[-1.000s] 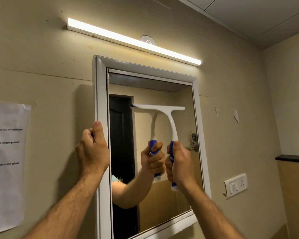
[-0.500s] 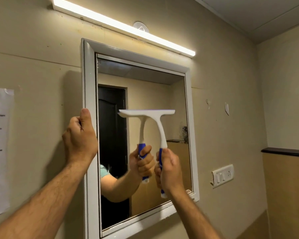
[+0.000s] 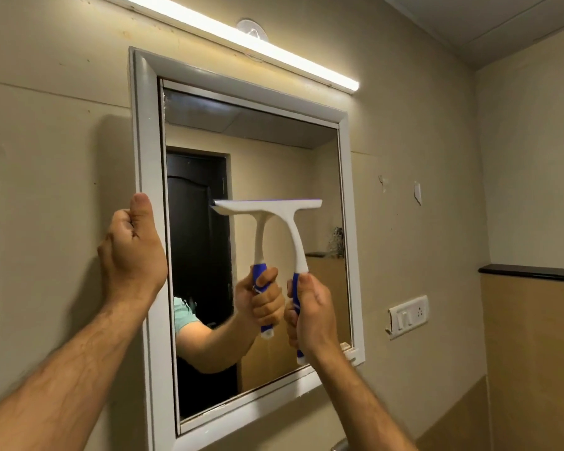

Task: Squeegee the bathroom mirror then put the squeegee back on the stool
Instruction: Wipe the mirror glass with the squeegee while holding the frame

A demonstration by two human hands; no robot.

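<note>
Head view of a white-framed rectangular wall mirror [image 3: 241,177] on a beige wall. The right hand [image 3: 310,315] grips the blue lower handle of a white T-shaped plastic squeegee with a blue rubber edge [image 3: 284,222]; its fingers [image 3: 292,323] are curled tightly round the handle, thumb uppermost. The squeegee blade lies horizontal against the glass at about mid-height of the mirror, right of centre, its reflection meeting it along the top edge. The left hand [image 3: 132,255] clasps the left upright of the mirror frame, thumb extended upward along the front of the frame and the remaining fingers wrapped behind the edge, out of sight. Compared with one second ago, the blade sits lower on the glass, having descended from the upper third toward the middle, while the left hand stays at the same place on the frame. A lit white tube light [image 3: 241,40] runs above the mirror; a white wall switch plate [image 3: 409,315] is mounted to the right, below a dark ledge [image 3: 531,271].
</note>
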